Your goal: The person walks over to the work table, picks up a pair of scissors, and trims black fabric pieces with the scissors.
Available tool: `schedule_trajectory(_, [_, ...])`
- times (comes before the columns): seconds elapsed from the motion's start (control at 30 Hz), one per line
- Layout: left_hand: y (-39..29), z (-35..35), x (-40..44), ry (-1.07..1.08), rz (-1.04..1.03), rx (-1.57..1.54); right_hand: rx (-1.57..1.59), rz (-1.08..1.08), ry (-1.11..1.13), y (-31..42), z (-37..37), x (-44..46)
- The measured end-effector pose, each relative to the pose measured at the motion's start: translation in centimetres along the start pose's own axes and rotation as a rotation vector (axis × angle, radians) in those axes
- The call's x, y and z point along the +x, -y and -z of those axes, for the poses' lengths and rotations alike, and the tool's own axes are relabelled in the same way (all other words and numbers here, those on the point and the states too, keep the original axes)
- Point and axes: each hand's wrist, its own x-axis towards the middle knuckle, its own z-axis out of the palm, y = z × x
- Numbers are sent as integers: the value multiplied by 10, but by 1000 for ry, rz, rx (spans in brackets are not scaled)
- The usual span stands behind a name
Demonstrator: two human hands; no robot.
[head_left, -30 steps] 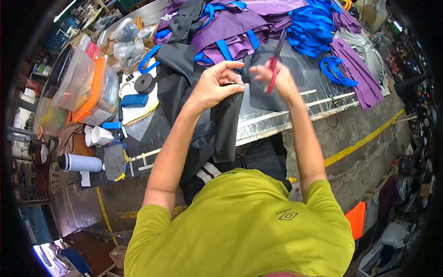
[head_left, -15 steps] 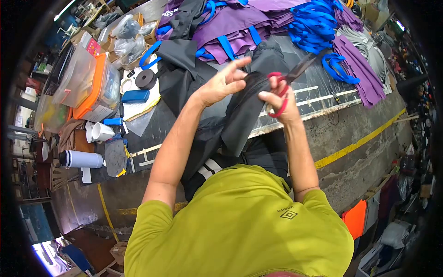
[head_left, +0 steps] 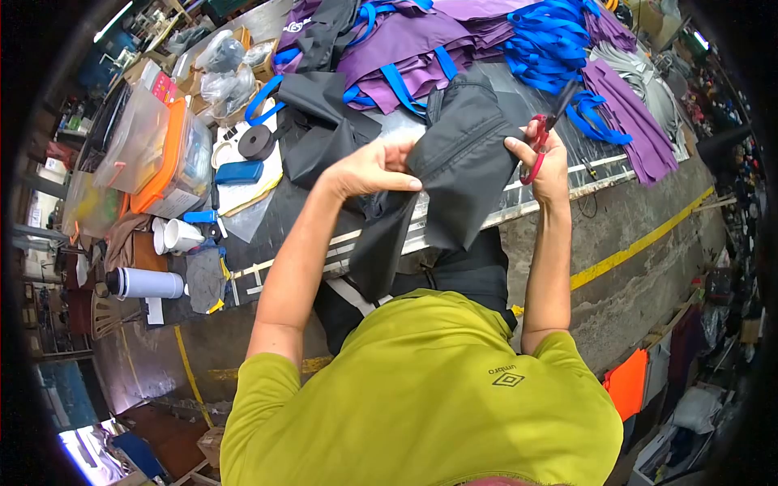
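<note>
A piece of black fabric [head_left: 466, 182] with a stitched seam or zipper line across it hangs spread between my hands at the table's edge. My left hand [head_left: 374, 170] pinches its left side, thumb on top. With my right hand [head_left: 547, 168] I grip red-handled scissors [head_left: 531, 166], their dark blades pointing up and away. The thumb of that same hand presses the fabric's right edge. More black cloth [head_left: 312, 121] lies on the table beyond my left hand.
Purple bags [head_left: 413, 53] with blue handles and a heap of blue straps [head_left: 551, 40] lie at the back. To the left are an orange-rimmed plastic box [head_left: 162, 154], a black tape roll [head_left: 257, 140], white cups [head_left: 182, 233] and a bottle [head_left: 146, 282].
My left hand was open and raised; now it has closed on the fabric. My right hand has moved right with the scissors, and the fabric is spread wider between both hands.
</note>
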Motion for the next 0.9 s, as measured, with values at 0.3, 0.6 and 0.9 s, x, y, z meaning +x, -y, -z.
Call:
schedule_trajectory(0.3, [-75,8,-29,18,-75,227,-85,-105,57,-23,-8,-2])
schedule_trajectory(0.6, [-77,5,-27,8,53,423,-390,14,-44,14,-15,-15])
schedule_trajectory(0.9, [-68,15,-22,-5,-1,392,-57,-449,702,-4,-45,-121])
